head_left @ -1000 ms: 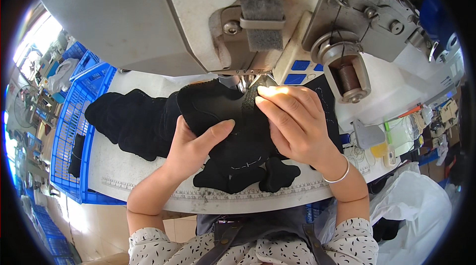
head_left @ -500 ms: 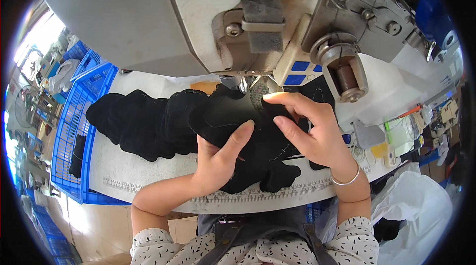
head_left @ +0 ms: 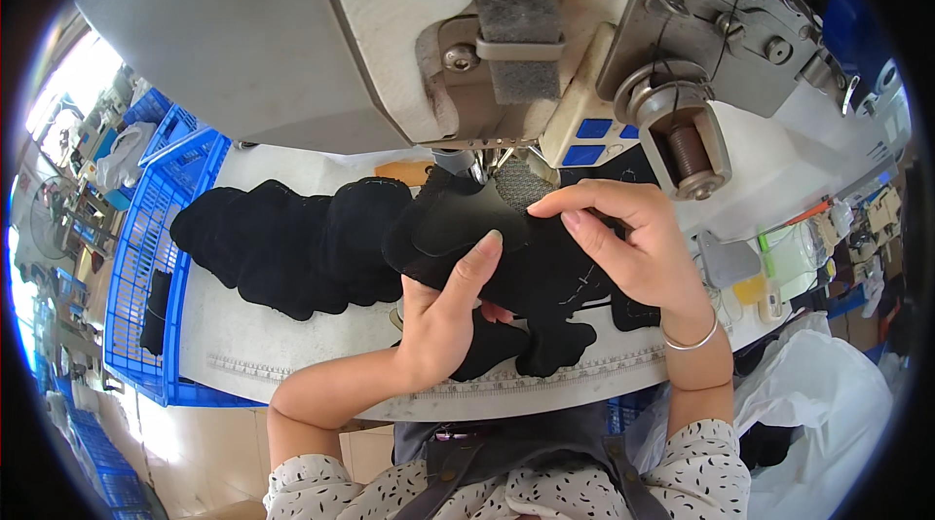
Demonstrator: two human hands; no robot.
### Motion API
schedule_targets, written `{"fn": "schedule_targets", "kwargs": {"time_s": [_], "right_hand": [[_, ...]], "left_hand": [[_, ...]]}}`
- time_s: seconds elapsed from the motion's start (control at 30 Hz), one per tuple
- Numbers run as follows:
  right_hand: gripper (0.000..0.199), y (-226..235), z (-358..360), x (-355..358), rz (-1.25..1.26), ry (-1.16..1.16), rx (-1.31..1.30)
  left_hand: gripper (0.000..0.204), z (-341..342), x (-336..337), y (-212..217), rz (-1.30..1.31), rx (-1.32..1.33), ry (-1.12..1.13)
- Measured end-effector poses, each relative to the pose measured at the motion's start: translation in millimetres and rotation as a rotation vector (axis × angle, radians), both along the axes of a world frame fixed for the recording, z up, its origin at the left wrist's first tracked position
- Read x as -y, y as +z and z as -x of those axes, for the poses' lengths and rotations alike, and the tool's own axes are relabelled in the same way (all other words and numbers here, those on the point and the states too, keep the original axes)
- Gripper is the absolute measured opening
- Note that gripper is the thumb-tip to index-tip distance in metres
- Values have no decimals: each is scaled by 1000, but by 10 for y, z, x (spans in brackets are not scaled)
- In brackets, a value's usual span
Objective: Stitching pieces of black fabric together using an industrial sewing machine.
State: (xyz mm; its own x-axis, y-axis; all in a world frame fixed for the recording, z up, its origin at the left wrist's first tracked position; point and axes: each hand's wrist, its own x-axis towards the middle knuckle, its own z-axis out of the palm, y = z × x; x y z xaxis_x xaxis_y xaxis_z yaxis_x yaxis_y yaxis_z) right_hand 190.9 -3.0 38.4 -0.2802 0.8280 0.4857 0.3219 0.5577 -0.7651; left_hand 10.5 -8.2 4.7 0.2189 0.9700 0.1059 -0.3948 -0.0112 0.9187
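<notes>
A black cloth piece [head_left: 487,247] is held up on the white table [head_left: 292,345], right under the sewing machine [head_left: 409,43]. It is pinched by the left hand [head_left: 443,311], thumb on top. Its other edge is gripped by the curled fingers of the right hand [head_left: 623,247]. A pile of black cloth [head_left: 282,238] is seen beside it.

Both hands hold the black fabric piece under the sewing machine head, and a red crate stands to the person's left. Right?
Not quite: the crate is blue, not red, as the head view shows. Both the left hand and right hand do hold the black fabric piece under the sewing machine head.
</notes>
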Motion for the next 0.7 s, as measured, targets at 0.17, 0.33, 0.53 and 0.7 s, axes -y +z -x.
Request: {"fn": "schedule_targets", "kwargs": {"time_s": [0.17, 0.33, 0.53, 0.7], "right_hand": [[16, -2, 21, 24, 3, -9, 11], [16, -56, 23, -21, 79, 0, -75], [16, -51, 54, -5, 101, 3, -105], [16, -73, 41, 4, 68, 4, -62]], "left_hand": [[17, 50, -26, 48, 29, -56, 13], [17, 93, -101, 51, 15, -20, -56], [18, 155, -158, 95, 32, -78, -78], [19, 207, -209, 176, 27, -144, -99]]}}
